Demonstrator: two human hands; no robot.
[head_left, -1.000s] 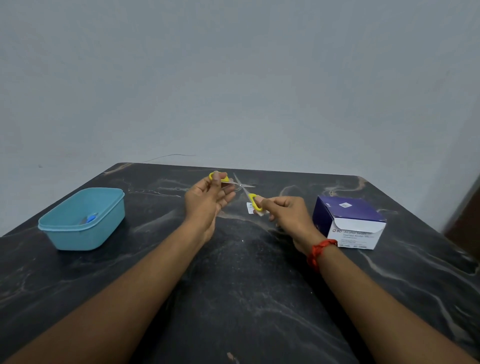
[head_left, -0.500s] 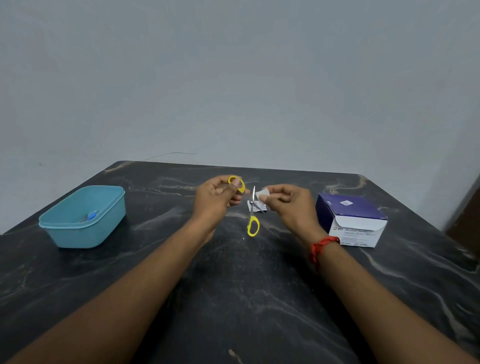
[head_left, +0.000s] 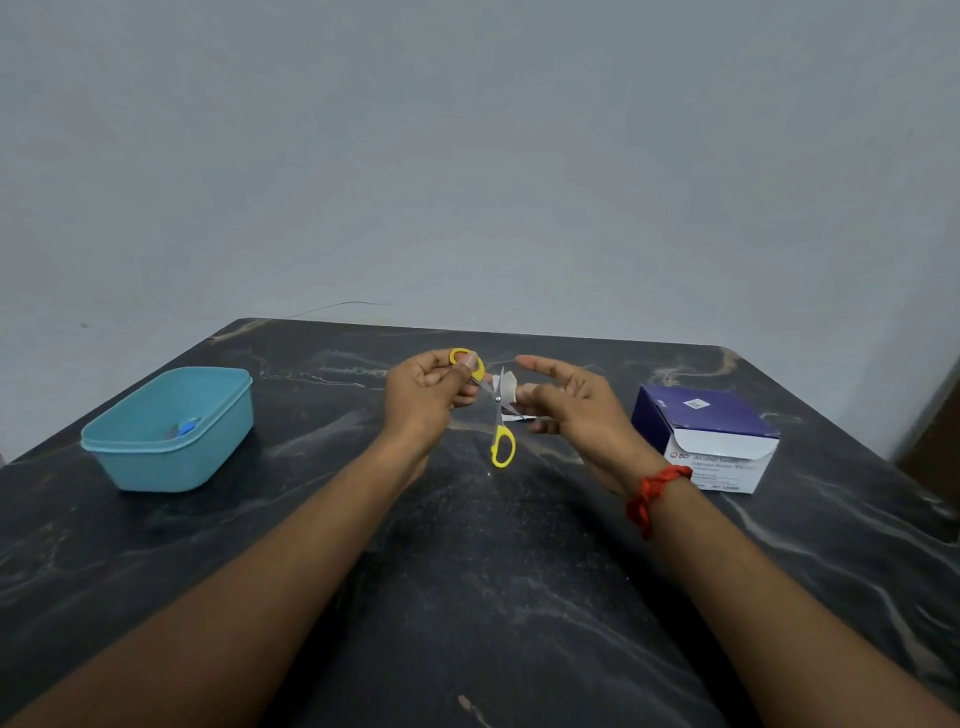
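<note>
Wiping blade: our left hand grips upper loop of small yellow-handled steel scissors, blades splayed, above dark marble bench. Our right hand pinches thin white swab pad against blade. Scissors light, stiff, sharp: we hold loops. Pad soft, flimsy.

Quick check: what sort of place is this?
Likely a plain indoor room used as a work spot: dark marbled table against a bare grey wall, an alcohol swab box, a teal plastic tub.
</note>
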